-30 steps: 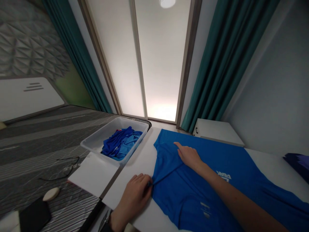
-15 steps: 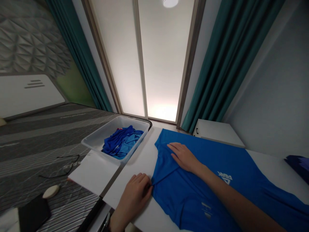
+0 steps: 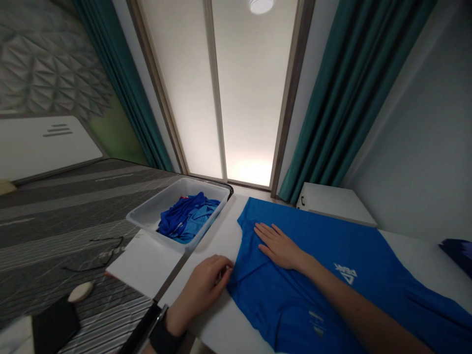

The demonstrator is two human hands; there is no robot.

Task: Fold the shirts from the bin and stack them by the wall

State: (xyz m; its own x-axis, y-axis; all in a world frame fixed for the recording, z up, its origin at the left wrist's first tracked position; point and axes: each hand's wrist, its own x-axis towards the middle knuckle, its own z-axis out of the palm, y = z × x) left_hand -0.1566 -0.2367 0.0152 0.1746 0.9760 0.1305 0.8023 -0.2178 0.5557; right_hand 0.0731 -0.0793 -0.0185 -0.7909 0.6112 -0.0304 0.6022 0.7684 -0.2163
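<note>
A blue T-shirt [image 3: 324, 275] with a white logo lies spread flat on the white table [image 3: 217, 236]. My right hand [image 3: 278, 246] rests open and flat on the shirt near its left end, fingers stretched out. My left hand [image 3: 204, 287] sits at the shirt's near left edge, its fingers curled and pinching the cloth there.
A clear plastic bin [image 3: 155, 216] holding crumpled blue clothes [image 3: 186, 219] stands left of the shirt. A white board [image 3: 142, 263] lies before it. A striped grey bed [image 3: 55, 216] with a cable, a white oval object [image 3: 81, 291] and a dark phone [image 3: 55, 327] fills the left. A dark cloth [image 3: 457, 250] lies at far right.
My right hand slid left over the shirt and flattened, from a pointing finger to all fingers spread. My left hand stayed at the shirt's edge, holding it.
</note>
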